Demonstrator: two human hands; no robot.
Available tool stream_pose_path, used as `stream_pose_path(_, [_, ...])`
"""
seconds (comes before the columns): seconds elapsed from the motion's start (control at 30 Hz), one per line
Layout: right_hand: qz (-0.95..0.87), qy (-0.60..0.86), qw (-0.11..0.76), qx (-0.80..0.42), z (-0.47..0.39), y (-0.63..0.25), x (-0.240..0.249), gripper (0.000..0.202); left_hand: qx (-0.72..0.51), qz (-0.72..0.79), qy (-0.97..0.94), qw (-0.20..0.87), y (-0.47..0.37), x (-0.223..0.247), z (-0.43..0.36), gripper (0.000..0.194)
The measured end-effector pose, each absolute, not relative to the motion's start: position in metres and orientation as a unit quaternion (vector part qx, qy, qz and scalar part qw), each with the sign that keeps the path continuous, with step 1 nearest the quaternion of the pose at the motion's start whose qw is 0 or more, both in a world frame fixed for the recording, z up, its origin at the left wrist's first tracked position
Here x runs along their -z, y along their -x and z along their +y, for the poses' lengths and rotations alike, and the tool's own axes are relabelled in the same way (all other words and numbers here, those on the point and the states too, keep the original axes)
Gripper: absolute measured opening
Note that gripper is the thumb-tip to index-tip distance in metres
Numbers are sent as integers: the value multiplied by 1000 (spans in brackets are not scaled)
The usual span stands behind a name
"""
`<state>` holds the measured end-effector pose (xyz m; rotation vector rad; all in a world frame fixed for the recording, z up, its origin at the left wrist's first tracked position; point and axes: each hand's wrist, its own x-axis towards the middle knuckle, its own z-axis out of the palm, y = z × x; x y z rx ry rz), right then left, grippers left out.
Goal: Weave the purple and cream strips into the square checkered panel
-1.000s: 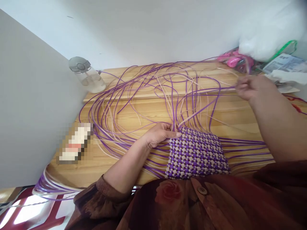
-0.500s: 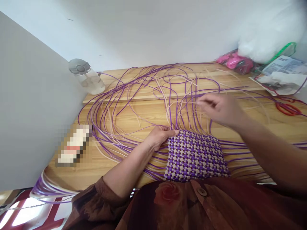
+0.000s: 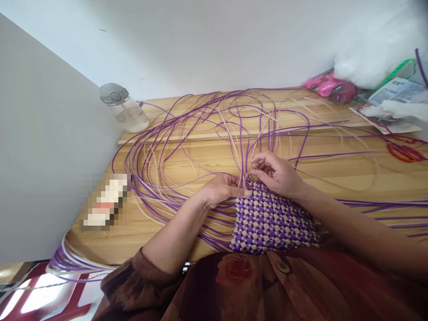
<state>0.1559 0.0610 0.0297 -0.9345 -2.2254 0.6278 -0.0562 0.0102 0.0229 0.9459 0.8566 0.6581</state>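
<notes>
A purple and beige woven panel point(image 3: 274, 220) lies at the table's front edge, against the clothing. Long purple and beige strands point(image 3: 160, 120) run out from its sides and top. My left hand point(image 3: 222, 189) grips the panel's upper left corner, thumb on top and fingers behind, partly hidden. At the top edge, just right of it, my right hand point(image 3: 274, 171) pinches a thin beige strand point(image 3: 248, 173) between thumb and forefinger. Its other fingers are curled, and its wrist passes over the panel's upper right part.
A clear bottle with a grey lid point(image 3: 125, 109) stands at the back left. A pixelated object point(image 3: 106, 203) lies on the left. Red-handled scissors point(image 3: 404, 152), papers point(image 3: 391, 93) and a pink bundle in plastic point(image 3: 329, 87) lie on the right. A raised board point(image 3: 200, 133) crosses the table's back.
My right hand has come down and left from above the strands to the panel's top edge, close to my left hand. My left hand keeps its hold on the corner.
</notes>
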Motion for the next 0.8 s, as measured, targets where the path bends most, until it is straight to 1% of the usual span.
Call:
stream_pose_path(0.07, [-858,350,303,-221,64,-155,-29,14,-305,430,-447,723,55,-22,9,43])
stream_pose_path(0.2, [-886,354,212,-209,79,-142,-26,12,-368,501,-460,635,48,-18,6,44])
stream_pose_path(0.23, [-891,352,196,-212,83,-137,-25,11,-374,504,-456,631,47,-17,5,44])
stream_pose_path(0.3, [-898,342,187,-203,86,-127,-23,8,-366,492,-439,657,46,-16,5,44])
stream_pose_path(0.33, [-898,343,197,-192,86,-124,-24,6,-359,481,-428,676,46,-16,5,44])
stream_pose_path(0.4, [-885,357,246,-169,83,-120,-25,4,-347,466,-416,700,49,-15,6,44])
stream_pose_path(0.5, [-851,365,354,-131,75,-126,-28,16,-336,460,-420,706,53,-13,7,44])
stream_pose_path(0.53, [-846,356,378,-122,72,-130,-28,21,-331,457,-426,707,54,-13,8,44])
stream_pose_path(0.6, [-857,322,388,-105,67,-138,-29,24,-318,450,-449,703,57,-14,9,43])
stream_pose_path(0.7, [-890,262,364,-83,63,-147,-31,17,-298,452,-491,682,61,-16,10,41])
stream_pose_path(0.8, [-894,258,360,-75,65,-154,-38,16,-274,420,-526,687,64,-14,8,38])
